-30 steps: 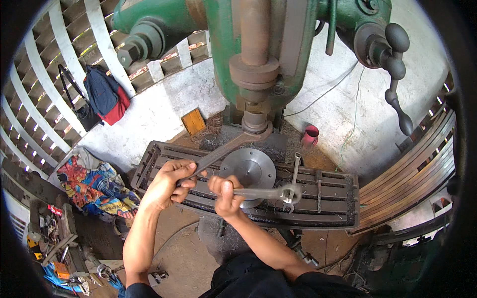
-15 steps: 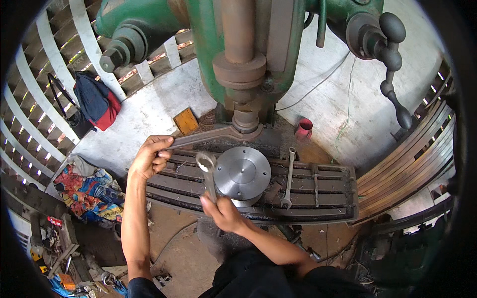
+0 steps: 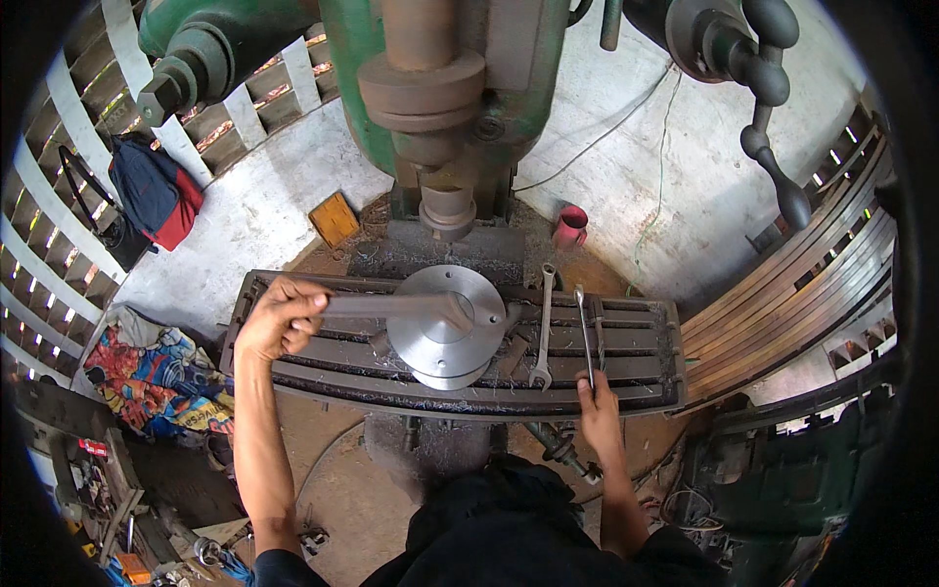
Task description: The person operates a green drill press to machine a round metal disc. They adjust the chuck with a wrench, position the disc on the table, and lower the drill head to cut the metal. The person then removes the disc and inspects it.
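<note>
My left hand [image 3: 279, 321] grips the handle of a large open-end wrench [image 3: 362, 305], blurred by motion. Its far end passes above a round steel flange [image 3: 442, 354] with small holes near its rim. At the right part of the slotted machine table [image 3: 636, 393], my right hand [image 3: 601, 416] is closed on the lower end of a slim wrench [image 3: 586, 333]. That wrench stands or lies beside a drill bit [image 3: 601, 340]; whether it touches the table I cannot tell. A combination wrench [image 3: 545, 333] rests between the flange and my right hand. Above the flange hangs the machine spindle [image 3: 447, 210].
The green drilling machine [image 3: 352, 108] rises at the back, its ball-ended crank [image 3: 770, 127] at upper right. Behind the table are a red mug [image 3: 569, 227] and an orange-brown block [image 3: 335, 219]. Colourful cloth [image 3: 161, 382] and tools lie left; a backpack [image 3: 156, 191] hangs on the lattice.
The large wrench has come off the spindle and down over the flange in my left hand. My right hand has carried its wrench rightward from the flange to the drill bit. The view has shifted.
</note>
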`<move>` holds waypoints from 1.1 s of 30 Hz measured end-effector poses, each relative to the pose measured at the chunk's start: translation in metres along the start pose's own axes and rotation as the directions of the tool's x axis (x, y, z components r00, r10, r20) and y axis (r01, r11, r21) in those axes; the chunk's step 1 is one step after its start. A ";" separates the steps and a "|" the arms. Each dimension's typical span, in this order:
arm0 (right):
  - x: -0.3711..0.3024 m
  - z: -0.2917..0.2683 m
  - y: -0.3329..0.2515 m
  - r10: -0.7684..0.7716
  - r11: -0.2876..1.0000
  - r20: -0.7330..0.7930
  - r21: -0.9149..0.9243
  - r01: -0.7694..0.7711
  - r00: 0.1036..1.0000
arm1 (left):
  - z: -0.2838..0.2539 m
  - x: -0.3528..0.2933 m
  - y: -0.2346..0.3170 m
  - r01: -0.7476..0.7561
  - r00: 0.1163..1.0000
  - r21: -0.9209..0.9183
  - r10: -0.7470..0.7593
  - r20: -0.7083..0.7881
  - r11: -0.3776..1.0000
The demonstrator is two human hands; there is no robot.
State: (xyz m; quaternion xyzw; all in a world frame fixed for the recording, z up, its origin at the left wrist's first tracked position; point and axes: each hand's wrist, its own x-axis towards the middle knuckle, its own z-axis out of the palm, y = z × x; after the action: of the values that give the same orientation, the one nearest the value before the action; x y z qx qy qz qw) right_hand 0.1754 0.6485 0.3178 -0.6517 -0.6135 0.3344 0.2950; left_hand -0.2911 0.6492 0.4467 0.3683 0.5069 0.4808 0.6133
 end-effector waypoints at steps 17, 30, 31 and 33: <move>0.027 0.006 -0.027 -0.142 0.917 0.070 -0.366 0.158 0.987 | 0.017 -0.064 -0.188 -0.349 0.591 -0.091 0.144 -0.794 0.933; 0.182 0.071 -0.245 -0.854 0.474 0.294 0.781 0.408 0.430 | 0.012 -0.022 -0.250 0.465 0.414 0.721 0.593 -0.690 0.514; 0.182 0.075 -0.245 -0.838 0.495 0.316 0.783 0.376 0.445 | 0.019 -0.024 -0.238 0.433 0.468 0.683 0.501 -0.728 0.588; 0.184 0.083 -0.241 -0.850 0.421 0.258 0.857 0.299 0.459 | 0.039 -0.019 -0.205 0.222 0.409 0.781 0.672 -0.618 0.584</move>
State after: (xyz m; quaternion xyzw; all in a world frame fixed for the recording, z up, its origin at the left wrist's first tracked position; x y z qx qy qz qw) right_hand -0.0312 0.8476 0.4456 -0.0328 -0.6906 0.6136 0.3815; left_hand -0.2089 0.5773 0.2678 0.3571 0.8339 0.4172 -0.0544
